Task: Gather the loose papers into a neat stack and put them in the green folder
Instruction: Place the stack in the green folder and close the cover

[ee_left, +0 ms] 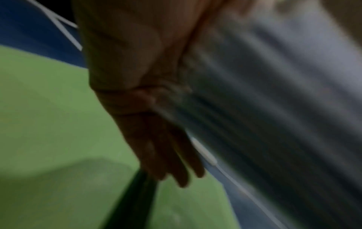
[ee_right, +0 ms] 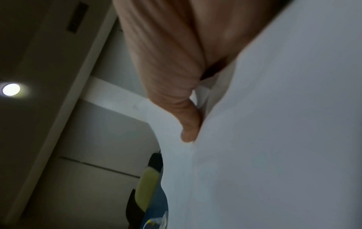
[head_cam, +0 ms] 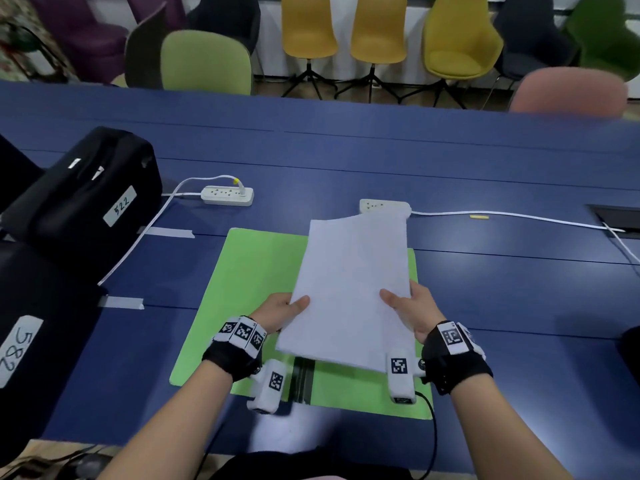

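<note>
Both hands held the stack of papers (head_cam: 349, 292) at its near end: the left hand (head_cam: 277, 311) pinched the left edge with thumb on top and fingers (ee_left: 172, 158) beneath, and the right hand (head_cam: 414, 311) clamped the right edge the same way. Lifted at centre frame, the stack hung tilted over the open green folder (head_cam: 249, 289), which lay flat on the blue table (head_cam: 485, 299). Sheet edges looked fairly even, though blur hid the far corners. To finish well, I judged the stack should be lowered flat onto the right half of the folder, clear of the dark spine (head_cam: 303, 379), with both grips kept firm until the paper rested so no sheet fanned out. Beyond the stack's far edge sat a white power strip (head_cam: 382, 205) with its cable (head_cam: 519, 216) running right; another strip (head_cam: 227, 195) lay at upper left, near a black bag (head_cam: 86, 202). None of them crossed the folder.
</note>
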Tool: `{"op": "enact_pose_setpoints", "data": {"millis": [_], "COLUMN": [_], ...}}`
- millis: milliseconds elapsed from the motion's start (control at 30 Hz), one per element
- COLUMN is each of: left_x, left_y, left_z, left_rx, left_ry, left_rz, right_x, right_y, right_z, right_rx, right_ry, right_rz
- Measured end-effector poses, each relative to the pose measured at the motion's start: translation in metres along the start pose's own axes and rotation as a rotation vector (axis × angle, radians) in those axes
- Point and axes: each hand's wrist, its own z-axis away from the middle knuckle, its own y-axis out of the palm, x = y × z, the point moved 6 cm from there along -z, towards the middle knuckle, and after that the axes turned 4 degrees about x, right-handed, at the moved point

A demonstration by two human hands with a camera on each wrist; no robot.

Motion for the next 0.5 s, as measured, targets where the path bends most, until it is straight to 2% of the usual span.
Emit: {"op": "enact_pose_setpoints", "data": {"millis": [67, 133, 167, 200, 300, 400, 500], "left_x": [0.017, 0.038, 0.046, 0.059, 0.09, 0.098, 0.098], "left_y": [-0.023, -0.062, -0.081, -0.099, -0.131, -0.136, -0.134], "left_z": [-0.006, -0.003, 0.003, 0.006, 0.013, 0.011, 0.011], "left_rx": [-0.096, -0.323, -0.414, -0.467, -0.544, -0.612, -0.604], "left_ry": [-0.058, -0.189, -0.255, -0.323, -0.432, -0.397, -0.418], "left_rz": [-0.24, -0.633, -0.768, -0.813, -0.697, -0.614, -0.576], "right_x": [-0.005, -0.015, -0.022, -0.03, -0.05, -0.06, -0.056], "right_y": [-0.013, -0.028, -0.036, -0.043, -0.055, -0.052, -0.046], "right_z": [-0.005, -0.011, -0.014, -0.017, -0.02, -0.023, -0.031], "right_rx": [-0.07, -0.106, -0.116, -0.127, -0.155, -0.164, -0.173], "right_ry": [-0.006, 0.022, 0.048, 0.081, 0.153, 0.189, 0.183], "right_rz": [0.035, 0.041, 0.044, 0.052, 0.079, 0.159, 0.245]}}
